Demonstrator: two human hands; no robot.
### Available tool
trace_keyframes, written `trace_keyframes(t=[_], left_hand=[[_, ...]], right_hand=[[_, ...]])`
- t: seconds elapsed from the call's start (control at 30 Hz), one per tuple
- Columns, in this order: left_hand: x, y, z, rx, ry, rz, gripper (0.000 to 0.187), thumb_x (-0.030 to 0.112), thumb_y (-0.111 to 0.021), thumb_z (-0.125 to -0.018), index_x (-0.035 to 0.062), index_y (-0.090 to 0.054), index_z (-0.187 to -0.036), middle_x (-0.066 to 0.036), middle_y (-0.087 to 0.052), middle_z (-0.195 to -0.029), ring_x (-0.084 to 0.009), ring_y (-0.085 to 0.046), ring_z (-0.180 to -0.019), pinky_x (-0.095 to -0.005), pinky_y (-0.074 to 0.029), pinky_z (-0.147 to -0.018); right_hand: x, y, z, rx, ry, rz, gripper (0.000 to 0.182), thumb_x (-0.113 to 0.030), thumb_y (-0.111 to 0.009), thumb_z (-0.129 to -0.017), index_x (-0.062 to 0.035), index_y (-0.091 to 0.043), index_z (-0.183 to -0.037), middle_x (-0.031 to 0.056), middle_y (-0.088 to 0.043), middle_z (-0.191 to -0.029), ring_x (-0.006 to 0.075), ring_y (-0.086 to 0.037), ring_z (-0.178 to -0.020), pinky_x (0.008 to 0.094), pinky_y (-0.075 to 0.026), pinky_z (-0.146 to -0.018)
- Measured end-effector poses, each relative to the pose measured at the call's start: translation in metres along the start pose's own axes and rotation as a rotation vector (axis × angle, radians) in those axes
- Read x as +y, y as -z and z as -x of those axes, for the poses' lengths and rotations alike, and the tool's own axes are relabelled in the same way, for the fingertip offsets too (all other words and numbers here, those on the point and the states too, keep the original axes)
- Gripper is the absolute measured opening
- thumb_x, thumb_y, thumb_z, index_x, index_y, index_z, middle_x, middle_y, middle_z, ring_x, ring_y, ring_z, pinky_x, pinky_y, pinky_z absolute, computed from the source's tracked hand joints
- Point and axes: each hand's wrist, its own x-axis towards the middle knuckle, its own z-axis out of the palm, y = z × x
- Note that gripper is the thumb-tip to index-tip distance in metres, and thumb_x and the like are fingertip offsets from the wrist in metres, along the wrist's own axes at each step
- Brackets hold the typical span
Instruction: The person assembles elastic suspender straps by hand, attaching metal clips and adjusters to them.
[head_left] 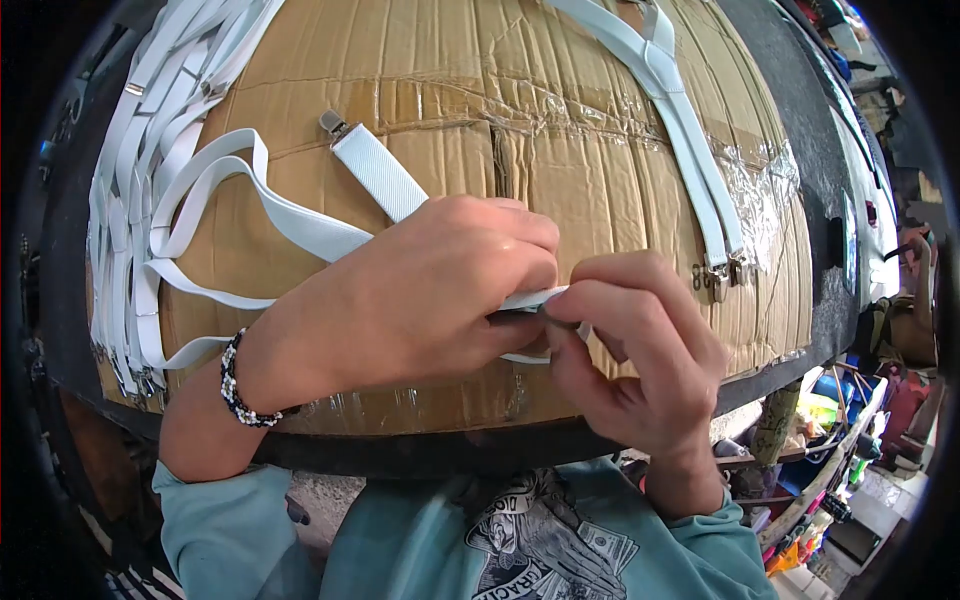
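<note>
Open cardboard [520, 90] is lying free across the middle of the table, from the hands up to the far edge, and a hand could be passing there without touching anything. On the left, a thick pile of white straps [140, 180] is taking up the edge, with loops spilling inward toward the centre. A single strap with a metal clip [375, 170] is running diagonally into the left hand [420, 300], cutting across the near-left approach. To the right, a finished pair of suspenders [690, 150] is lying lengthwise, its clips ending just beside the right hand [640, 350]. Between that pair and the diagonal strap, bare cardboard is staying clear.
</note>
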Motion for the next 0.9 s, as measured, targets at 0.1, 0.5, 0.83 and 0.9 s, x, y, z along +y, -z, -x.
trace_keyframes(t=[0.1,0.5,0.83,0.9], left_hand=[[-0.001,0.000,0.000,0.002,0.000,0.005,0.019,0.005,-0.078,-0.077,-0.0014,-0.062,-0.086,-0.012,-0.064,-0.088,-0.0341,-0.063,-0.083,-0.0419,-0.050,-0.071],[0.001,0.002,0.001,-0.017,0.011,0.015,0.019,0.006,-0.078,-0.077,-0.0014,-0.064,-0.089,-0.012,-0.065,-0.089,-0.0333,-0.064,-0.083,-0.0414,-0.051,-0.073],[0.004,0.005,0.002,-0.059,0.055,0.020,0.017,0.002,-0.079,-0.076,-0.0001,-0.070,-0.090,-0.010,-0.066,-0.093,-0.0299,-0.064,-0.085,-0.0393,-0.051,-0.072],[0.006,0.007,0.002,-0.047,0.046,0.049,0.020,0.000,-0.079,-0.075,0.0012,-0.073,-0.094,-0.009,-0.067,-0.094,-0.0287,-0.065,-0.085,-0.0383,-0.051,-0.072]], right_hand=[[0.002,0.004,0.003,-0.033,-0.030,0.047,0.027,0.014,-0.074,-0.072,0.0004,-0.069,-0.095,0.0104,-0.067,-0.092,0.0116,-0.062,-0.066,0.0250,-0.049,-0.053],[-0.002,0.004,0.006,-0.023,-0.059,0.011,0.030,0.010,-0.075,-0.074,-0.0020,-0.067,-0.101,0.0115,-0.064,-0.093,0.0269,-0.067,-0.074,0.0366,-0.056,-0.064],[0.030,0.027,0.035,0.179,-0.429,-0.269,0.019,0.010,-0.070,-0.082,0.0009,-0.062,-0.097,0.0015,-0.059,-0.089,0.0022,-0.046,-0.060,0.0197,-0.035,-0.053],[0.030,0.033,0.038,0.170,-0.563,-0.306,0.014,0.006,-0.066,-0.089,0.0008,-0.061,-0.101,0.0001,-0.056,-0.092,0.0019,-0.050,-0.070,0.0180,-0.038,-0.061]])
